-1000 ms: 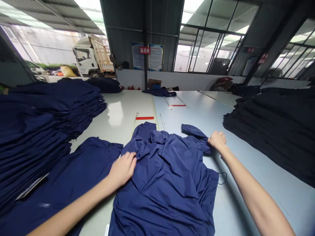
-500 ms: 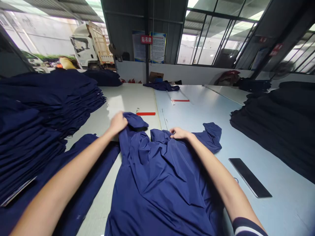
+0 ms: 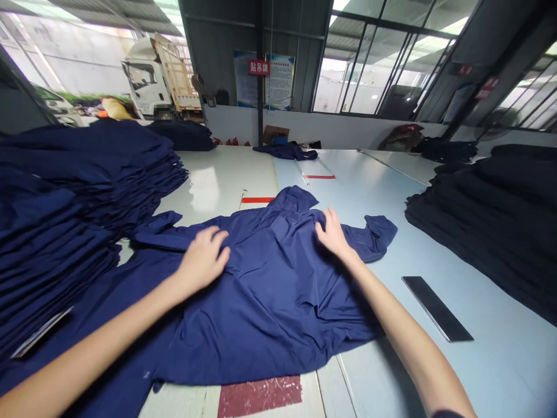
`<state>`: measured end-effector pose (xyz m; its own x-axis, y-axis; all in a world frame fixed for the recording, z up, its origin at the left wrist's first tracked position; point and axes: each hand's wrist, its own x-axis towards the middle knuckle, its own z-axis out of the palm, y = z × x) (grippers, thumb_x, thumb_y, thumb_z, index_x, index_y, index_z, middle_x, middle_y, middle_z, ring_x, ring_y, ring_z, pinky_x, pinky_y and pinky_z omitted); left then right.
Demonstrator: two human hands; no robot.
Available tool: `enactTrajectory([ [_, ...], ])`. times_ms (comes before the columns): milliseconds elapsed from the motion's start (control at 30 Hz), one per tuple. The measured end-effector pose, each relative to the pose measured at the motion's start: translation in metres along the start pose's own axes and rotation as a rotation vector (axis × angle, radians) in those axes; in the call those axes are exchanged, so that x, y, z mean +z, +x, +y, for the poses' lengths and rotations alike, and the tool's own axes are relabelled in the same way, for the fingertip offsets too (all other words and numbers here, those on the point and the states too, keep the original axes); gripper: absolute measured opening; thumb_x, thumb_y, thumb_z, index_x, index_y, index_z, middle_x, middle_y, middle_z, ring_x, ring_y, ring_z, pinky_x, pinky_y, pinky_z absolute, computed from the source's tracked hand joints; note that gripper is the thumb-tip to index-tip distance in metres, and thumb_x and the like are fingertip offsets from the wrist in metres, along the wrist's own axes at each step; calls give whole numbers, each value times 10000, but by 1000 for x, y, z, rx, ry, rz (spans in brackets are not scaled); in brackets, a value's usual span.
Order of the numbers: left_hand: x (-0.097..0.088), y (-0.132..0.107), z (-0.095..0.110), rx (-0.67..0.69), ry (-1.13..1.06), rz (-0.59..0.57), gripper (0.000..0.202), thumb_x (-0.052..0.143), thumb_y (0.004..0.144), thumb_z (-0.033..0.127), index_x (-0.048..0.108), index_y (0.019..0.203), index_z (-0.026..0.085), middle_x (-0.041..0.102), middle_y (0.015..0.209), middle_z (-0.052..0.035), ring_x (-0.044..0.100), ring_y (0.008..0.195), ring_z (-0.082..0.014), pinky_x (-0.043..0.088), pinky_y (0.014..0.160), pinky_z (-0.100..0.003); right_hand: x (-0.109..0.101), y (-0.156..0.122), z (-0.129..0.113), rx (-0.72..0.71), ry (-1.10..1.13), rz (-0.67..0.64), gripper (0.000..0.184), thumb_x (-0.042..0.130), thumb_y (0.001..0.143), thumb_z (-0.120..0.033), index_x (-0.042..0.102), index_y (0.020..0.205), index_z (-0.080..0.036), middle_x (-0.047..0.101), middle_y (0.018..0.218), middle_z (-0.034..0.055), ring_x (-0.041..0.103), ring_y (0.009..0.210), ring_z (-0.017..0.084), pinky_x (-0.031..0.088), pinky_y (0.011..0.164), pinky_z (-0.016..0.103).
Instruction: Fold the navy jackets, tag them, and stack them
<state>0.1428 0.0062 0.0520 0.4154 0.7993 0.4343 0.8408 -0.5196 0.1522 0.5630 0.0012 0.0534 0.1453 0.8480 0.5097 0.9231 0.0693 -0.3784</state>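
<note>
A navy blue shirt lies spread across the light table in front of me, one sleeve reaching left and one right. My left hand rests flat on its left chest area with fingers apart. My right hand lies flat near the collar, fingers stretched out over the cloth. Neither hand grips anything.
A tall stack of folded navy garments fills the left side. A stack of darker garments sits at right. A flat dark ruler lies on the table to my right. Red tape marks and another crumpled garment lie farther back.
Both hands let go of the bunched shoulders they held. The shirt now lies spread out wider and flatter, its left sleeve pulled out to the left, and both palms rest on it.
</note>
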Motion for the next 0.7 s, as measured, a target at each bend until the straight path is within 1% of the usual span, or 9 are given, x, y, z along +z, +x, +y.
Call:
enactTrajectory([
  [67,19,-53,33,220,-153,-79,447,473,1032,394,602,1411,196,523,1522,-159,493,1414,-337,445,1182,-524,-18,-69,3,-93,4,-24,534,460,1024,-374,489,1495,-125,402,1630,220,308,1569,336,278,1286,555],
  [133,32,-103,55,358,-223,-158,494,484,1045,431,540,1502,253,476,1601,-123,465,1462,-316,398,1223,-538,-40,-141,6,-127,-4,-70,519,444,1045,-416,497,1509,-188,430,1635,171,326,1568,313,310,1278,556],
  [200,42,-139,66,423,-231,-217,568,500,1042,455,454,1581,283,421,1657,-120,427,1502,-332,353,1241,-588,-58,-204,8,-119,-51,-157,543,449,1048,-434,482,1541,-208,410,1660,143,334,1569,307,334,1272,545],
  [267,48,-159,69,422,-217,-243,617,494,1043,461,391,1623,279,374,1688,-130,379,1535,-352,315,1245,-633,-70,-250,8,-101,-130,-261,562,433,1050,-416,474,1565,-196,397,1673,136,343,1568,304,329,1276,537],
  [367,53,-171,66,372,-213,-240,631,470,1049,480,379,1632,257,330,1710,-141,337,1560,-356,277,1254,-643,-80,-287,8,-33,-241,-356,587,380,1052,-374,461,1585,-142,394,1668,157,345,1567,296,310,1285,525],
  [467,52,-179,60,353,-223,-249,638,458,1048,514,398,1622,242,328,1710,-149,321,1570,-346,252,1268,-624,-89,-305,2,44,-302,-370,642,387,1038,-397,447,1586,-67,372,1664,200,338,1566,324,327,1276,517],
  [533,48,-184,57,358,-227,-280,639,449,1048,524,411,1616,232,345,1701,-155,306,1578,-342,241,1272,-618,-97,-317,-5,75,-323,-375,665,415,1023,-418,460,1574,-49,382,1654,215,355,1555,346,338,1269,522],
  [633,30,-194,61,388,-251,-346,641,456,1040,537,442,1599,222,365,1690,-162,307,1579,-344,244,1272,-620,-110,-342,-20,92,-321,-364,662,455,1011,-434,487,1554,-57,426,1634,217,400,1533,347,365,1259,510],
  [700,9,-208,72,374,-306,-347,639,470,1029,532,478,1574,197,388,1676,-172,322,1571,-353,267,1267,-616,-117,-364,-31,56,-296,-264,631,464,1015,-421,501,1537,-69,419,1642,213,380,1546,343,366,1259,517],
])
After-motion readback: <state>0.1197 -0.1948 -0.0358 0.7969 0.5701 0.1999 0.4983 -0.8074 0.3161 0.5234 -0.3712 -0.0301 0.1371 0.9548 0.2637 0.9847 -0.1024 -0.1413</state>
